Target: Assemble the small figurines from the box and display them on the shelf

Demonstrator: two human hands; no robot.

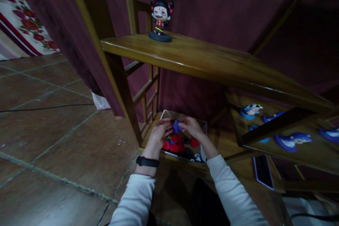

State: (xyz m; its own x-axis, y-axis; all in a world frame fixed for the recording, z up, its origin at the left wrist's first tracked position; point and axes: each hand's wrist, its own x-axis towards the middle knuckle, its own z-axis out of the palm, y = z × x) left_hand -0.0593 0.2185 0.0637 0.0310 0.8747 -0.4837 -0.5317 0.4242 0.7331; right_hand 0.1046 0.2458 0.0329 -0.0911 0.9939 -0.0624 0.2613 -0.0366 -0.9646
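Observation:
Both of my hands are over a white cardboard box (203,127) on the lower shelf. In my right hand (192,127), thumb and fingers pinch a small blue-purple figurine (177,126); its details are blurred. My left hand (161,131) is beside it with the fingers stretched out and slightly spread, and a black band is on that wrist. Inside the box lie several red figurine pieces (177,144), a round red base (194,142) and dark pieces. A small white-and-black figure (197,156) rests at the box's near right corner.
On the wooden upper shelf (201,51) stands a figurine with black hair buns (160,19). To the right, blue-based figurines (292,141) are on another shelf, and a phone (263,171) lies below them. A dark red curtain (185,91) hangs behind. Tiled floor (66,148) spreads left.

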